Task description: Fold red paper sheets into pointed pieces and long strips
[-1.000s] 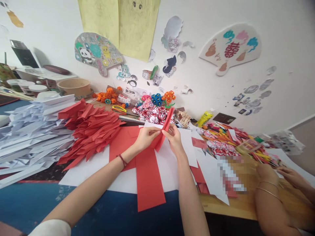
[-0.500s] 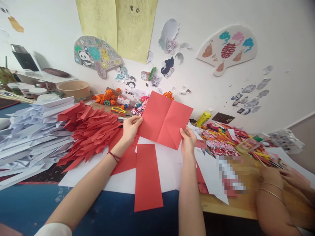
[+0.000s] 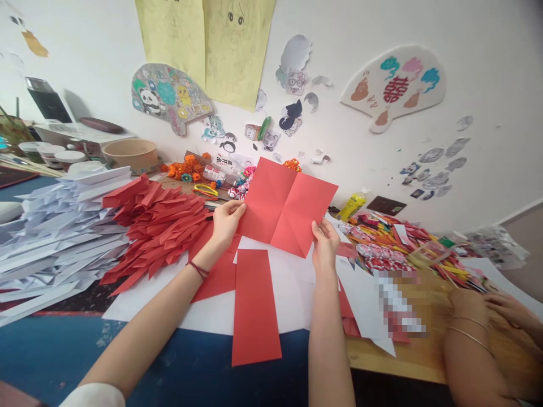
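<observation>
A creased red sheet of paper (image 3: 291,206) is held up above the table, tilted, with fold lines crossing it. My left hand (image 3: 227,221) pinches its left edge between thumb and fingers. At the lower right edge, my right hand (image 3: 324,240) grips it the same way. Beneath lies a narrow red paper strip (image 3: 257,308), partly over white paper (image 3: 292,294) and over the blue table surface. Another red sheet (image 3: 216,280) rests under my left wrist, partly hidden by it.
Folded red paper pieces (image 3: 161,226) and folded white ones (image 3: 63,237) are heaped on the left. Behind them stands a round tub (image 3: 130,157). A yellow bottle (image 3: 352,206) and colourful paper pieces (image 3: 382,254) lie right. Another person's forearm (image 3: 470,345) rests at far right.
The view has shifted very slightly. Both hands keep their hold on the red sheet, which has barely moved; its right side appears spread a touch wider.
</observation>
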Action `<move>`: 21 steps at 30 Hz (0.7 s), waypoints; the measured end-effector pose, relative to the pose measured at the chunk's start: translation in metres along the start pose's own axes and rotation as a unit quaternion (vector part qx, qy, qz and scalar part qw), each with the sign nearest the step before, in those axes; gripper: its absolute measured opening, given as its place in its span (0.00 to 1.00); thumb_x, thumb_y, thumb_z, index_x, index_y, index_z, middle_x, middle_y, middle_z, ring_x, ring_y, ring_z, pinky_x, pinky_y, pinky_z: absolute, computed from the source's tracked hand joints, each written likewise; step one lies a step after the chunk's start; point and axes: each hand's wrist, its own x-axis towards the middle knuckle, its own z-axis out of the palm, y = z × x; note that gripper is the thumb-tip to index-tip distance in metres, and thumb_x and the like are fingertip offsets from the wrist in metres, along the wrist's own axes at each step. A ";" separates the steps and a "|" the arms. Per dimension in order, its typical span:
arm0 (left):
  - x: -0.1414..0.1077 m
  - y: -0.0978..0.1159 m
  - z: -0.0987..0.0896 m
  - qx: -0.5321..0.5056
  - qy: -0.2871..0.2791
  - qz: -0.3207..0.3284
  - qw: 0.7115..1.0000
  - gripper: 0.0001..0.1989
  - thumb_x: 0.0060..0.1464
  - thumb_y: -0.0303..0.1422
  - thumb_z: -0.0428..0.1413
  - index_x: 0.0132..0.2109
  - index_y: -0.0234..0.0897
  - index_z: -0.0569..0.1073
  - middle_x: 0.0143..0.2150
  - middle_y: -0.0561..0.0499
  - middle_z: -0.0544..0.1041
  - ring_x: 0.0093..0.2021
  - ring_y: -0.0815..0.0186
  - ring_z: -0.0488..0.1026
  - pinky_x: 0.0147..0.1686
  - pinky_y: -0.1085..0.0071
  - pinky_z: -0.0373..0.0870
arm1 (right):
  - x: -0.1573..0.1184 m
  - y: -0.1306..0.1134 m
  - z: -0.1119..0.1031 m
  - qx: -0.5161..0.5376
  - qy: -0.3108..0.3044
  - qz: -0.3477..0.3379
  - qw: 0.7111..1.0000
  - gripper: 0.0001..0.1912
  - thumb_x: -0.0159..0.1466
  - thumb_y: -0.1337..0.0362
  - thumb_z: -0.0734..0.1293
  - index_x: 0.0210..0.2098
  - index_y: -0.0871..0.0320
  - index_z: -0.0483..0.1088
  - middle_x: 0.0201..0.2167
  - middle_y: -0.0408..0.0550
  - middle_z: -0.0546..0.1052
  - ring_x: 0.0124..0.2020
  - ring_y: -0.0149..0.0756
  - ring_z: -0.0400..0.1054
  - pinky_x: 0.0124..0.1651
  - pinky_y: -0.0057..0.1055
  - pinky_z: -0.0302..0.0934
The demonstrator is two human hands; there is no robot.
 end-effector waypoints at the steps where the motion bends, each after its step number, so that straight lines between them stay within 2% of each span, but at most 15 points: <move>1: 0.000 0.000 0.000 -0.001 0.000 0.001 1.000 0.15 0.46 0.40 0.61 0.38 0.33 0.78 0.36 0.47 0.80 0.37 0.62 0.75 0.36 0.71 0.70 | 0.000 0.000 0.000 0.000 -0.001 0.000 1.000 0.21 0.53 0.60 0.73 0.45 0.60 0.72 0.47 0.55 0.76 0.49 0.42 0.70 0.53 0.40 0.62; 5: -0.001 0.002 0.001 -0.012 -0.009 0.009 1.000 0.14 0.47 0.40 0.60 0.37 0.33 0.77 0.36 0.47 0.79 0.37 0.62 0.75 0.37 0.71 0.70 | -0.001 -0.001 0.000 0.003 -0.003 -0.003 1.000 0.21 0.54 0.60 0.73 0.46 0.60 0.72 0.47 0.55 0.76 0.49 0.42 0.69 0.54 0.40 0.62; 7: -0.002 0.006 0.003 -0.030 -0.040 0.011 0.999 0.14 0.48 0.40 0.60 0.38 0.34 0.76 0.37 0.47 0.79 0.39 0.62 0.75 0.39 0.70 0.70 | -0.001 -0.001 0.002 0.015 -0.016 -0.003 1.000 0.21 0.55 0.60 0.72 0.46 0.60 0.71 0.48 0.54 0.76 0.51 0.42 0.69 0.55 0.39 0.61; 11: -0.011 0.014 0.008 -0.081 -0.189 -0.029 0.978 0.20 0.50 0.43 0.60 0.46 0.35 0.75 0.45 0.45 0.78 0.43 0.59 0.75 0.45 0.65 0.71 | -0.006 -0.003 0.011 0.038 -0.066 0.014 0.997 0.20 0.56 0.57 0.71 0.46 0.58 0.71 0.48 0.52 0.76 0.52 0.42 0.68 0.55 0.39 0.62; 13: -0.016 0.018 0.011 -0.069 -0.241 -0.048 0.967 0.21 0.49 0.44 0.60 0.47 0.35 0.75 0.45 0.44 0.78 0.44 0.57 0.75 0.44 0.63 0.72 | -0.011 -0.005 0.018 0.030 -0.097 0.029 0.994 0.21 0.56 0.55 0.71 0.46 0.57 0.71 0.48 0.51 0.76 0.52 0.43 0.69 0.53 0.40 0.63; 17: -0.024 0.024 0.016 -0.001 -0.261 -0.029 0.965 0.22 0.48 0.46 0.61 0.46 0.36 0.76 0.43 0.44 0.79 0.46 0.54 0.75 0.44 0.62 0.72 | -0.022 -0.012 0.032 0.013 -0.167 0.062 0.984 0.21 0.58 0.51 0.68 0.48 0.54 0.70 0.49 0.51 0.75 0.52 0.45 0.69 0.51 0.41 0.65; 21: -0.031 0.022 0.019 0.032 -0.293 0.004 0.956 0.26 0.55 0.47 0.55 0.56 0.39 0.71 0.56 0.45 0.73 0.59 0.52 0.66 0.56 0.60 0.65 | -0.032 -0.016 0.041 0.004 -0.226 0.073 0.971 0.24 0.59 0.50 0.68 0.53 0.49 0.67 0.54 0.47 0.73 0.57 0.44 0.65 0.57 0.43 0.62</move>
